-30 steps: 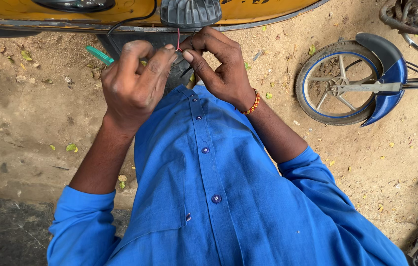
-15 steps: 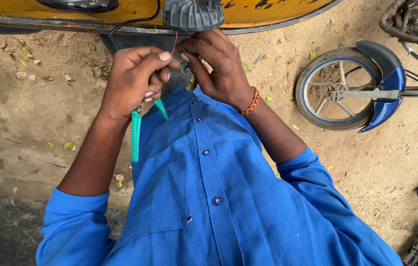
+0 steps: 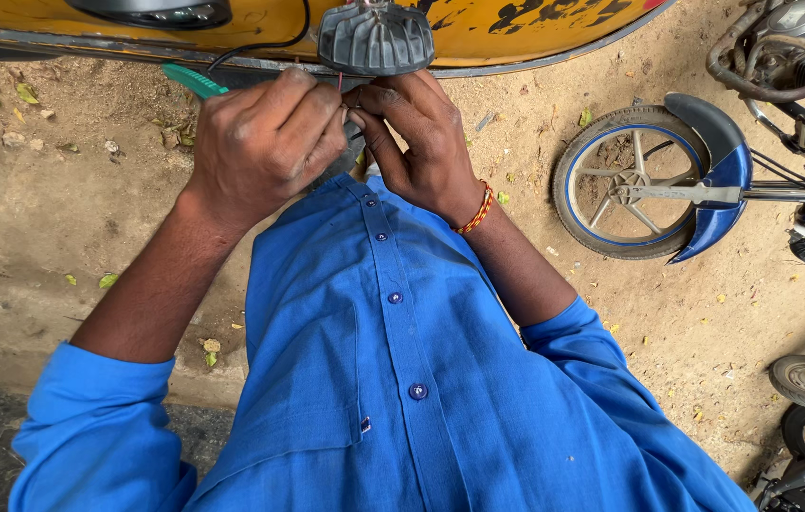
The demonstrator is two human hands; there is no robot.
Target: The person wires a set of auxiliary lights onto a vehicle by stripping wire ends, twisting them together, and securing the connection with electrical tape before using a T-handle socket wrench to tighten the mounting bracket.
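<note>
I see both hands raised close together just under a dark ribbed round lamp housing [image 3: 374,38] that sits against the yellow painted vehicle body [image 3: 516,24]. The left hand [image 3: 265,142] is curled, its fingers [image 3: 303,109] pressed together around a green-handled tool [image 3: 192,81] whose handle sticks out to the upper left. The right hand [image 3: 421,142] has its fingertips [image 3: 364,121] brought to a pinch right beside the left knuckles. A thin red wire [image 3: 340,83] runs down from the housing into the gap between the two hands, so I judge the step in hand to be fine work on the wire's end, held just below the housing. Any further move there calls for a steady pinch and small, careful motion, since the wire is thin and the hands touch.

Much is hidden from me. The wire's end and the tool's working tip lie behind the fingers, and I cannot tell whether the right fingertips truly grip the wire or only rest on it. A black cable [image 3: 260,45] loops along the body and out of frame at the top. To the right lies a motorcycle wheel with a blue mudguard [image 3: 649,185] on the sandy ground [image 3: 61,218].
</note>
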